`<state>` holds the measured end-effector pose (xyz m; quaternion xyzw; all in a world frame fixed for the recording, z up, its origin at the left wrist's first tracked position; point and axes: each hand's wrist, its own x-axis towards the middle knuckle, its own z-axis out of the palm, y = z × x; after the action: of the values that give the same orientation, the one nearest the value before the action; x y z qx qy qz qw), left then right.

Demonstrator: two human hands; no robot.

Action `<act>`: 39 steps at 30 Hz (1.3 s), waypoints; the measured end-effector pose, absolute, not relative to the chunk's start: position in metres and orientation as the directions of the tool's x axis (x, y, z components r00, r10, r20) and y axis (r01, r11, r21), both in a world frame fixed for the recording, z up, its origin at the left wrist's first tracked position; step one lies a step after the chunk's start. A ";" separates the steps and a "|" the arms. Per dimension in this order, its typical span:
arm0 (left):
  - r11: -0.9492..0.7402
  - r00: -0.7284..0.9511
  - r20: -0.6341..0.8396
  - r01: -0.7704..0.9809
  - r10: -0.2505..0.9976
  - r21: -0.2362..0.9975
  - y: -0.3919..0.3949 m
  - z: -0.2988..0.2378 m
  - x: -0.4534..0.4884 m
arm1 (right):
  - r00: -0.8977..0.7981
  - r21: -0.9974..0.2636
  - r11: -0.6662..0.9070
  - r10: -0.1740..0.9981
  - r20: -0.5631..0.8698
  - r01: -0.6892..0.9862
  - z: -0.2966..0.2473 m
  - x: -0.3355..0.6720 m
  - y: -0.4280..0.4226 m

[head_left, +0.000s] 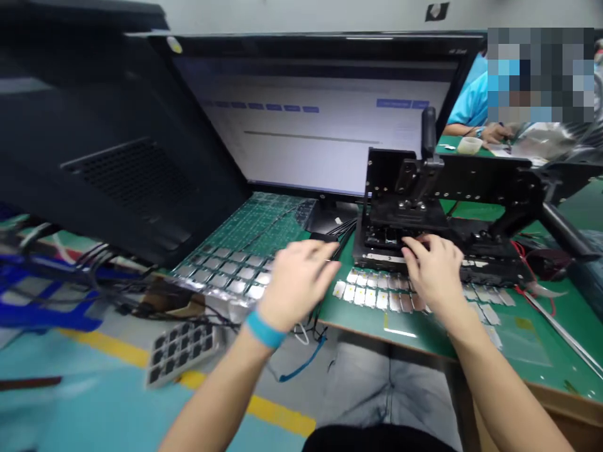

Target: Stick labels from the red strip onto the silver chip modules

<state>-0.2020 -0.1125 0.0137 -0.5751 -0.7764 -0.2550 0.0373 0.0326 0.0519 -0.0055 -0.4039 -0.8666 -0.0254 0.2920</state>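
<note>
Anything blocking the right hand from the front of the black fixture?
Nothing visible does: the right hand is at the front of the black fixture. The small flat pieces lie in rows before the fixture, below the hand, not in its way.

Green benchtop (360, 317): monitor (301, 150), black lever fixture (405, 212), small flat plates (360, 295) in rows before fixture, more at left.
</note>
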 end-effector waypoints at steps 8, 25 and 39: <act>0.133 -0.194 0.404 0.976 0.894 0.174 -0.013 0.028 -0.102 | -0.496 -0.205 0.668 0.692 0.525 0.715 -0.001 0.023 0.069; 0.421 -0.594 0.297 0.769 0.748 0.481 -0.094 0.049 -0.162 | -0.465 -0.283 0.934 0.355 0.811 0.220 0.024 0.011 0.034; 0.681 -0.842 0.139 0.509 0.522 0.526 -0.160 -0.019 -0.357 | -0.933 -0.499 0.848 0.308 0.187 0.180 0.030 -0.216 -0.035</act>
<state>-0.3570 -0.1597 -0.0193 -0.2810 -0.9168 -0.2836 -0.0113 -0.2158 -0.0354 0.0301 -0.1282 -0.9522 0.2442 0.1313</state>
